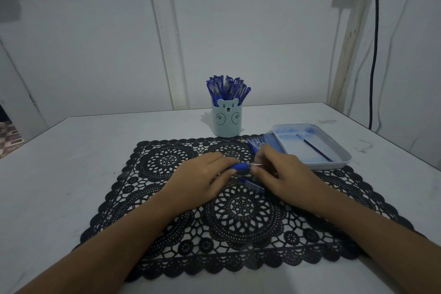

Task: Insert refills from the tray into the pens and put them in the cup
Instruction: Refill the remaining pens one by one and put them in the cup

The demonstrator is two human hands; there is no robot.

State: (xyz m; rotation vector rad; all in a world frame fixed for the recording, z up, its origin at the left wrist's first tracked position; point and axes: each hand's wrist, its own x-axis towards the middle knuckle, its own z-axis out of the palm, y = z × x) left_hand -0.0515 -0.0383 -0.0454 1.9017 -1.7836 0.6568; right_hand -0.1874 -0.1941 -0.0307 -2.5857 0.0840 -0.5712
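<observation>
Blue pen, one: barrel gripped by left hand, tip end pinched by right hand. Pen part, one: on black lace mat, just below both hands' fingertips. Loose pens, a heap: just beyond right hand, beside pale tray. Refill, one: in tray. Bear-faced cup, full of pens: well beyond both hands.

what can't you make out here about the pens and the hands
All in the dim head view:
The pen: barrel hidden under the left hand that grips it, so assembled or not is unclear.
The right hand: its own fingers hide whether they pinch the pen's tip.
The loose pens beside the tray: near ends behind the right hand, count unclear.
Pens in the cup: too packed and small to count.
</observation>
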